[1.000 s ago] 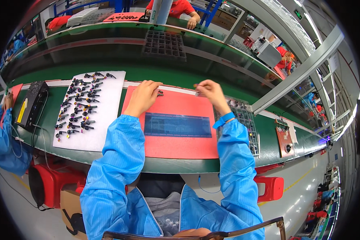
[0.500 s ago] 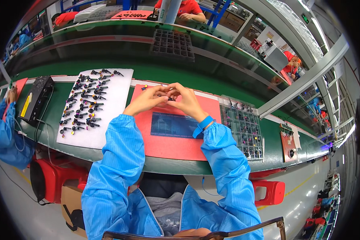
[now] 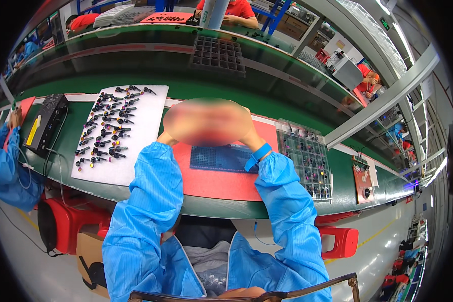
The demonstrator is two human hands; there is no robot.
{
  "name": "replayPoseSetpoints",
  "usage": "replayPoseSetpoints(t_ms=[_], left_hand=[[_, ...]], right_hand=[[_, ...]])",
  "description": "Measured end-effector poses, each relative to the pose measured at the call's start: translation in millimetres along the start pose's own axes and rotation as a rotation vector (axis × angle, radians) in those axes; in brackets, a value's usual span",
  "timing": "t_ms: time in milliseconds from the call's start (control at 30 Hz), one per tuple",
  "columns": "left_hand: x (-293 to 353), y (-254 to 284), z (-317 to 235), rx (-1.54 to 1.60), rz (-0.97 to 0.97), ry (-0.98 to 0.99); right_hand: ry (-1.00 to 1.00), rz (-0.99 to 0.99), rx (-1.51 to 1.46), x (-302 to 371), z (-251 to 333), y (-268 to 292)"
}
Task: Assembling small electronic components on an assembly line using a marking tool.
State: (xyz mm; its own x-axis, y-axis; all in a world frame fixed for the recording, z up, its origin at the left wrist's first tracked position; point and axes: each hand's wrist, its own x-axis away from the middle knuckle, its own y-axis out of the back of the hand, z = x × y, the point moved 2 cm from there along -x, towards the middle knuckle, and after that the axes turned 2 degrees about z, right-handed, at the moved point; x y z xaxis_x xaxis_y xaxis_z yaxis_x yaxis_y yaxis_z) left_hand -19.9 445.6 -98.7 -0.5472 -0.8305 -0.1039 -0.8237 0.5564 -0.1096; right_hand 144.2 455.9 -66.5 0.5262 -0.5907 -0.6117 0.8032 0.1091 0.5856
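Observation:
Above the far part of a red-pink mat (image 3: pixel 221 186), my left hand (image 3: pixel 178 126) and my right hand (image 3: pixel 240 126) are close together. A blurred oval covers the fingers of both, so what they hold, if anything, is hidden. A blue band circles my right wrist. Just nearer than the hands lies a dark blue printed card (image 3: pixel 219 158), flat on the mat. To the left, a white foam sheet (image 3: pixel 105 173) bears several rows of small black stemmed pieces that look like earbuds (image 3: pixel 103 132). Right of the mat stands a clear compartment tray (image 3: pixel 307 161) with small dark pieces in it.
A black box (image 3: pixel 46 123) with a cable stands left of the foam. Beyond the green bench runs a line with an empty-looking dark tray (image 3: pixel 217 53). A grey metal post (image 3: pixel 382 95) slants at right. A co-worker's blue sleeve (image 3: pixel 7 166) shows at far left.
Half a second ago the fingers showed clearly, bent around a small dark piece between both hands. Now a blur covers them; the forearms have barely shifted.

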Motion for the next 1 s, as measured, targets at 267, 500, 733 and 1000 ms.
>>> replayPoseSetpoints(t_ms=[267,500,733,1000], left_hand=[[-5,8,1,-0.029,-0.126,0.019],[-4,13,9,0.166,-0.184,-0.029],[-6,13,10,-0.054,-0.261,0.034],[-6,3,17,-0.960,-0.400,-0.354]], right_hand=[[-0.313,-0.001,-0.396,4,-25,1],[-0.408,0.033,-0.310,7,-31,-6],[-0.427,-0.032,-0.369,10,-45,-10],[-0.357,0.022,-0.138,19,-54,-15]])
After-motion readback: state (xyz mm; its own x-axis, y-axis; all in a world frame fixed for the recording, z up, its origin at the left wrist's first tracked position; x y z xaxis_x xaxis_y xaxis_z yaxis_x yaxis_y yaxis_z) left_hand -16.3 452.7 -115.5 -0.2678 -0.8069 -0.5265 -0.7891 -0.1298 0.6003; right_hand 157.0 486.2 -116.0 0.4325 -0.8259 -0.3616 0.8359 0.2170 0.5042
